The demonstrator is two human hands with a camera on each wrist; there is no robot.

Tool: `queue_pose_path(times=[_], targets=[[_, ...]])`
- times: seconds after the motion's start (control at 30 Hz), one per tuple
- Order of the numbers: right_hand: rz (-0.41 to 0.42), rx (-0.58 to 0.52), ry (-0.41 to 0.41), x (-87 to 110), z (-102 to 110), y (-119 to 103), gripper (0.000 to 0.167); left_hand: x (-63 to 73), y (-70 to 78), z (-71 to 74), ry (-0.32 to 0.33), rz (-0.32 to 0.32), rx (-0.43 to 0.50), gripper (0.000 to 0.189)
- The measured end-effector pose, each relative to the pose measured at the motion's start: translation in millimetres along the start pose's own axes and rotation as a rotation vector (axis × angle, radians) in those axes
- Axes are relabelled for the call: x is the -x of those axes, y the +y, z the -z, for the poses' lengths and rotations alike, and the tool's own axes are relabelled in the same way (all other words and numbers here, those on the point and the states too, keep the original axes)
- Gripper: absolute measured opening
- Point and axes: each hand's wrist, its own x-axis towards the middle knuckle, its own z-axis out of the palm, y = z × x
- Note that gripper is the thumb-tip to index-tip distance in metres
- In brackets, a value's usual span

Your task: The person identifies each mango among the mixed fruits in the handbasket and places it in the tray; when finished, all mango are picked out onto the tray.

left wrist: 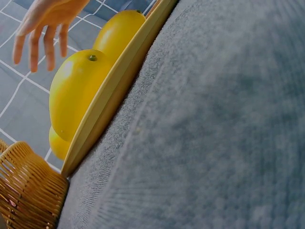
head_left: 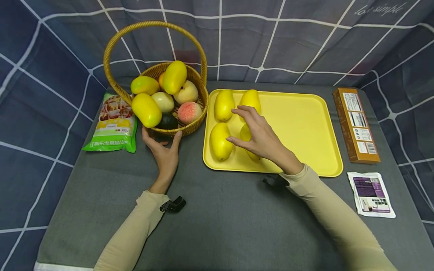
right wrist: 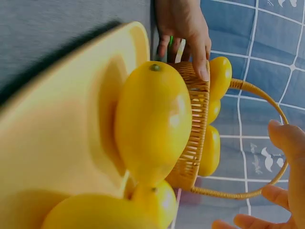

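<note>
My left hand is at the front of a wicker basket, its thumb and fingers spread and touching the basket's side near the rim. Mangoes, a pink peach, pale round fruits and a dark green avocado fill the basket. Over the yellow tray hovers my right hand, thumb and fingers apart with nothing between them. Several yellow mangoes lie on the tray's left half, one partly hidden beneath that hand. The right wrist view shows a mango close up, apart from the right hand.
A green food packet lies left of the basket. Right of the tray are a long brown box and a white and purple pouch. The basket's tall handle arches upward. Checked cloth hangs behind and on both sides.
</note>
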Motion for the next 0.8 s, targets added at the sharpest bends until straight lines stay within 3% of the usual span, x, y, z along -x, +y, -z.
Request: queue_pose_path(times=[0.6, 0.8], targets=[[0.139, -0.068, -0.063, -65.6, -25.5, -30.7, 0.067, -1.7, 0.1, 1.1, -0.024, 0.006, -0.011, 0.093], [0.199, -0.106, -0.075, -80.5, -36.3, -42.9, 0.062, -5.4, -24.0, 0.2, -0.020, 0.015, -0.044, 0.098]])
